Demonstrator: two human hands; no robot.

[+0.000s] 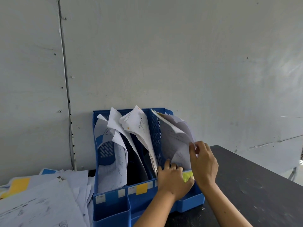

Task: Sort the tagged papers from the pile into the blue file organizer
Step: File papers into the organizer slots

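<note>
The right hand (204, 163) pinches the leaning papers (175, 136) in the blue file organizer (113, 203) at the bench's (255, 185) back edge; the left hand (173, 179) presses their base with curled fingers, just below, while the pile (42, 199) lies leftward

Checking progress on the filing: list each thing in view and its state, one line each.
blue file organizer: upright against the wall, three slots, all holding papers.
right-slot papers: curled, leaning right.
left hand: gripping the front of the right slot.
right hand: pinching the edge of the right-slot papers.
yellow tag: stuck on the middle slot's front.
paper pile: loose, spread left of the organizer.
</note>
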